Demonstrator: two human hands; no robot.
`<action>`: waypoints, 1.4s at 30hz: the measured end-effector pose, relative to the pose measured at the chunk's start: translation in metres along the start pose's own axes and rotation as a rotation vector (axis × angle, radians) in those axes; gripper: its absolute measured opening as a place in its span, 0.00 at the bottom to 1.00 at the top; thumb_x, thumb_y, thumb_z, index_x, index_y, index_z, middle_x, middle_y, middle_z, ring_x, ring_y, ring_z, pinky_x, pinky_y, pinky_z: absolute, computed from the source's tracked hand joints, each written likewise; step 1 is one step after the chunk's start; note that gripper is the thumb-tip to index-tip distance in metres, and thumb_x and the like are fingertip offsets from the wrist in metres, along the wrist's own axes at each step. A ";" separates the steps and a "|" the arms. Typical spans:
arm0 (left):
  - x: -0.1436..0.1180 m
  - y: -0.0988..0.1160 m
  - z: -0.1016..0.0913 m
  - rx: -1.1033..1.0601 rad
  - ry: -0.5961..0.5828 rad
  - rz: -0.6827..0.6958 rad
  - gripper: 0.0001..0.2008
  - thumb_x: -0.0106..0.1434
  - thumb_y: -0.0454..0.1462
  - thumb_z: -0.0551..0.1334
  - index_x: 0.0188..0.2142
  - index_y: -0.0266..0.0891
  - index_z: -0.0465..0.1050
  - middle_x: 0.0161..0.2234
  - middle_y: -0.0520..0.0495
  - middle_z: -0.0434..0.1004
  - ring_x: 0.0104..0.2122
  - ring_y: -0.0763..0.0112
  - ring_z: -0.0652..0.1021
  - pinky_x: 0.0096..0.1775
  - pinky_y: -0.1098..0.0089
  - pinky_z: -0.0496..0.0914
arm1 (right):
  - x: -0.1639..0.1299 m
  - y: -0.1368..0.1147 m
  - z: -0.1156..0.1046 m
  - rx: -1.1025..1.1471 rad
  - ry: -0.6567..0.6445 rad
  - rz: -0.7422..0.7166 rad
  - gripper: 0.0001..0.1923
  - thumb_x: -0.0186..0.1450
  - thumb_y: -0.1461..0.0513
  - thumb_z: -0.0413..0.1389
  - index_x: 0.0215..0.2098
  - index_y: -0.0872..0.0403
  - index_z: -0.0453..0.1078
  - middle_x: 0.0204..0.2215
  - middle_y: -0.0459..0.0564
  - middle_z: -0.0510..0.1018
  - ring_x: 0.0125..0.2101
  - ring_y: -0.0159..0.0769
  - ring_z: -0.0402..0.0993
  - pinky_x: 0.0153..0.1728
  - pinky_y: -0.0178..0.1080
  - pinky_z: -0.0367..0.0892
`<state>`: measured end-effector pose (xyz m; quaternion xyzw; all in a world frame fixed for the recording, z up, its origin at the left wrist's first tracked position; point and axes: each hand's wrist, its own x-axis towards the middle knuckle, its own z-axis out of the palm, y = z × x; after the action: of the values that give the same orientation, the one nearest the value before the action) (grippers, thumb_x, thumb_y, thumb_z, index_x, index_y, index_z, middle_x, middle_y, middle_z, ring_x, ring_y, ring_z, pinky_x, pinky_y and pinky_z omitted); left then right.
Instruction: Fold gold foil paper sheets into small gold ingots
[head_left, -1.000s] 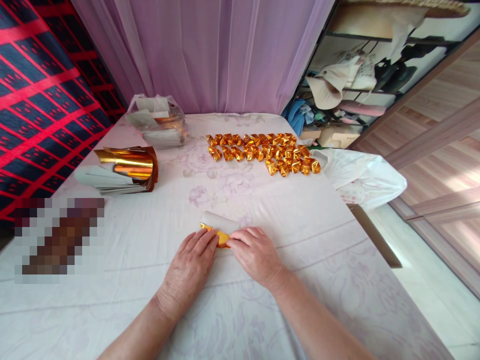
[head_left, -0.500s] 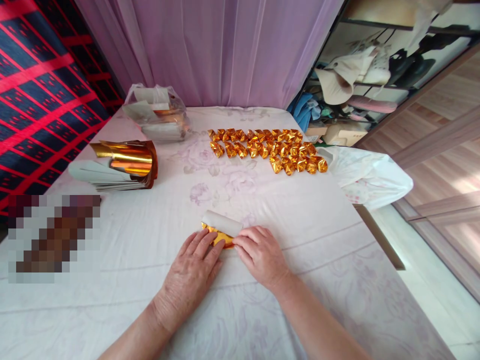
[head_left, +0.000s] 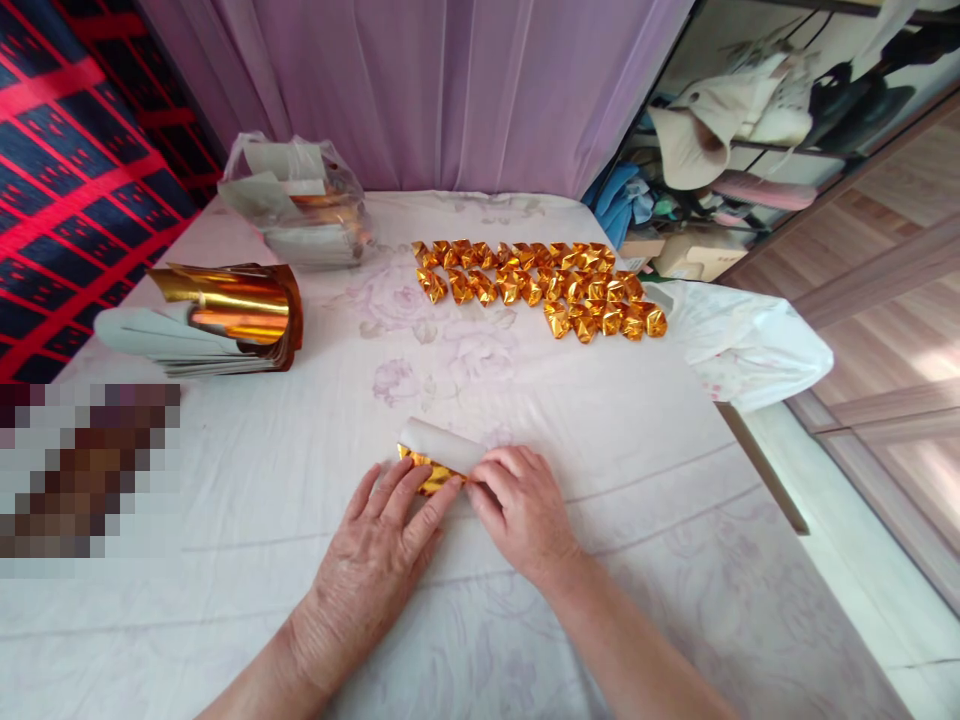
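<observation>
1. My left hand (head_left: 379, 545) lies flat, fingers spread, pressing the gold foil sheet (head_left: 429, 470) onto the worktop (head_left: 637, 480), near centre.
2. My right hand (head_left: 521, 510) pinches its right end, white side curled behind.
3. Rows of folded gold pieces (head_left: 540, 288) lie far right, done.
4. The foil stack (head_left: 225, 320) at far left suggests plenty left.

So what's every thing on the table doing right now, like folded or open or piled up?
Gold paper: partly folded, flat on the table, white side showing at the back.
Left hand: flat, fingers pressing the gold paper.
Right hand: fingertips pinching the paper's right end.
Folded gold pieces: finished, laid in rows.
Stack of gold sheets: unfolded, curling up.
Plastic bag: open, holding more sheets.
White bag: slumped at the table edge.
</observation>
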<state>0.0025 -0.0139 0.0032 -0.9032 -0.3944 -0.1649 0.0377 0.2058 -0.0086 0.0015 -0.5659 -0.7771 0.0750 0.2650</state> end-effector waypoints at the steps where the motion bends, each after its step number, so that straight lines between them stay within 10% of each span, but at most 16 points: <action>1: -0.001 0.001 0.000 0.018 -0.014 -0.002 0.24 0.69 0.33 0.54 0.63 0.46 0.61 0.54 0.39 0.71 0.56 0.52 0.70 0.56 0.46 0.65 | 0.000 0.000 0.000 -0.002 0.002 0.003 0.04 0.65 0.64 0.57 0.32 0.51 0.71 0.33 0.47 0.75 0.36 0.37 0.69 0.37 0.41 0.60; 42: 0.006 0.004 -0.003 0.047 -0.107 -0.072 0.20 0.69 0.39 0.55 0.59 0.46 0.68 0.53 0.43 0.73 0.55 0.52 0.70 0.58 0.44 0.59 | 0.003 0.001 0.003 0.073 0.033 0.062 0.05 0.62 0.66 0.57 0.29 0.52 0.68 0.31 0.47 0.73 0.35 0.37 0.70 0.38 0.40 0.62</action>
<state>0.0083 -0.0135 0.0082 -0.8950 -0.4316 -0.1082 0.0316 0.2040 -0.0048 -0.0003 -0.5808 -0.7516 0.1020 0.2957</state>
